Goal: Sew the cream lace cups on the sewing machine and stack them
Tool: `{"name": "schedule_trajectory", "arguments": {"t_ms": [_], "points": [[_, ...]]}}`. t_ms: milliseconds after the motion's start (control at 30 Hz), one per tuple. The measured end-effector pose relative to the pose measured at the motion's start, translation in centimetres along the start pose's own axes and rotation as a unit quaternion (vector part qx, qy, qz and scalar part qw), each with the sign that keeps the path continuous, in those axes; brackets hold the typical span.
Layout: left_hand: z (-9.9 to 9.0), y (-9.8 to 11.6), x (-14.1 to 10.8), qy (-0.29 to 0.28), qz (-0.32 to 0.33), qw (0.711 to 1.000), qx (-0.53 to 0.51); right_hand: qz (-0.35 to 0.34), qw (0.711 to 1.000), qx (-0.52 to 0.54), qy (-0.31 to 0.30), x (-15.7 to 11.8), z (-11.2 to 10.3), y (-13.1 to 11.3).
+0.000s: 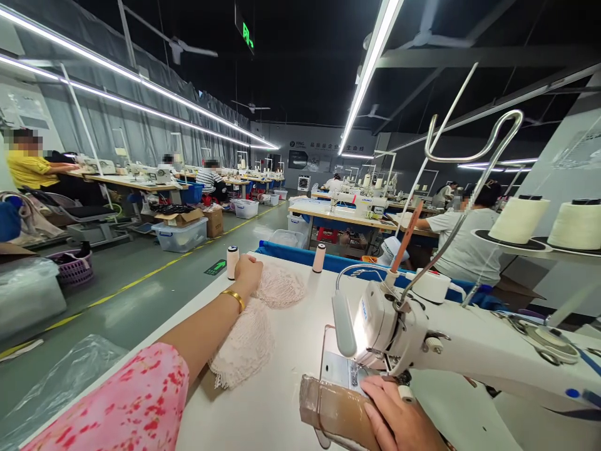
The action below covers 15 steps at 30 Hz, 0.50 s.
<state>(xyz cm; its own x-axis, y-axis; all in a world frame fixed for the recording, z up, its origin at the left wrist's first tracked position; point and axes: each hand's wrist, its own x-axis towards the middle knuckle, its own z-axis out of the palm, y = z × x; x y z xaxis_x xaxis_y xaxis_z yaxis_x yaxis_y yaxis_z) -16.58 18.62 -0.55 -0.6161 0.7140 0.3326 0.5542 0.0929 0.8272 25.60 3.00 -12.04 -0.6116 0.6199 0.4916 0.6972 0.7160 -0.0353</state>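
Observation:
My left hand (248,273) reaches to the far left of the white table (282,401), its fingers closed at the edge of pale pink lace pieces (251,341). A thread spool (232,263) stands just left of it, and another spool (319,258) is farther right. My right hand (397,413) lies at the base of the white sewing machine (451,344), fingers extended over a brown, tape-covered block (338,407) near the needle area. Its fingertips rest close to the metal plate (335,369).
The machine's lamp (344,326) and wire thread guide (474,156) rise on the right, beside large thread cones (519,219). Blue cloth (291,252) borders the far table edge. A person in white (469,244) sits ahead right; others work farther off.

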Motion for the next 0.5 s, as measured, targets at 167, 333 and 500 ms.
{"name": "schedule_trajectory", "arguments": {"t_ms": [167, 333, 500], "points": [[0.3, 0.9, -1.3, -0.117, 0.189, 0.964, 0.148, 0.0, 1.0, -0.002, -0.001, 0.1, 0.0, 0.1], [2.1, 0.5, -3.1, -0.296, 0.315, 0.869, 0.24, 0.005, 1.0, 0.007, -0.003, -0.1, 0.0, 0.1], [2.8, 0.4, -3.7, -0.318, 0.29, 0.863, 0.264, 0.009, 1.0, 0.011, -0.007, -0.5, 0.3, 0.4]]}}
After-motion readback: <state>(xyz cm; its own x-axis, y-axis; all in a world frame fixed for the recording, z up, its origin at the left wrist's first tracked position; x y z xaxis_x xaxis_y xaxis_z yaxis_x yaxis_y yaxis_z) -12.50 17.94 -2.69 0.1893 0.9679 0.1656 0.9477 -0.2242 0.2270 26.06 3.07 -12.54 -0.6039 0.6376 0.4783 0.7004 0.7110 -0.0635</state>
